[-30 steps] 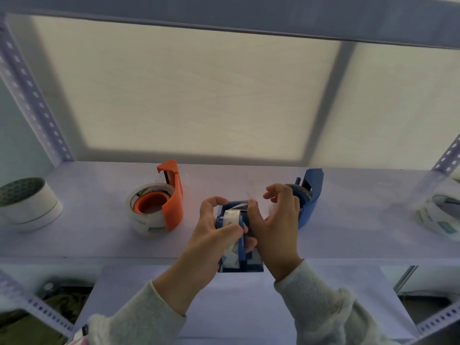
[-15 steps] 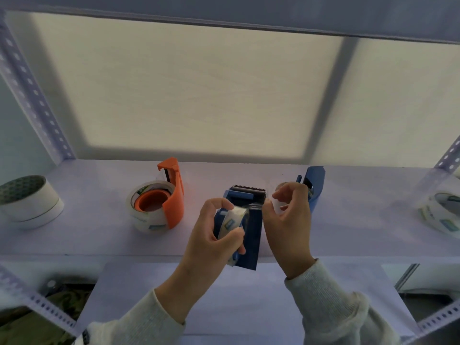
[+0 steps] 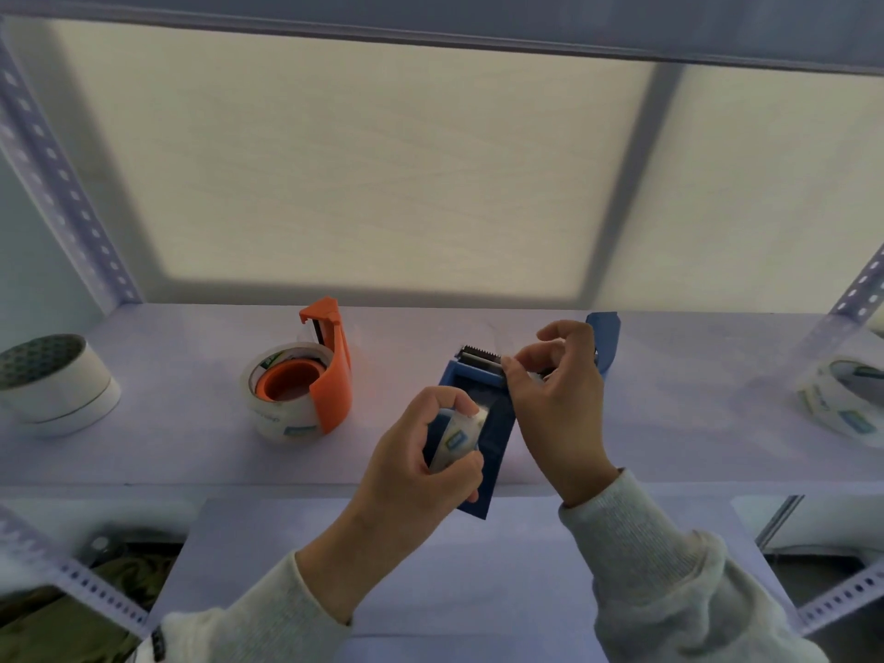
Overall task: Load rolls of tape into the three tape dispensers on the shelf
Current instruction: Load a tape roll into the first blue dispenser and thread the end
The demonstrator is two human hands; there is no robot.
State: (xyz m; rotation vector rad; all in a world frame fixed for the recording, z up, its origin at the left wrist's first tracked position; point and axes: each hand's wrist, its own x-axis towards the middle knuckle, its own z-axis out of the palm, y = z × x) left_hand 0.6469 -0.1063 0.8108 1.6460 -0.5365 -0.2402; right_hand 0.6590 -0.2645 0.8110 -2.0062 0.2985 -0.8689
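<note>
The blue dispenser (image 3: pixel 483 425) is held just above the front edge of the shelf (image 3: pixel 191 452), toothed cutter (image 3: pixel 480 352) pointing to twelve o'clock. The left hand (image 3: pixel 411 471) wraps around its roll of tape (image 3: pixel 457 440), fingers curled closed on roll and frame together. At one o'clock from the roll, the right hand (image 3: pixel 557 399) pinches what looks like the free tape end (clear film, hard to make out) just beside the cutter.

The risk, as I judge it: the thin end may slip from the pinch and snap back onto the roll, or stick crooked across the teeth if pulled off-line.

At ten o'clock stands the orange dispenser (image 3: pixel 330 375), already loaded; a second blue dispenser (image 3: pixel 605 334) peeks from behind the right hand. Spare rolls sit at far nine (image 3: pixel 52 382) and three o'clock (image 3: pixel 842 399).
</note>
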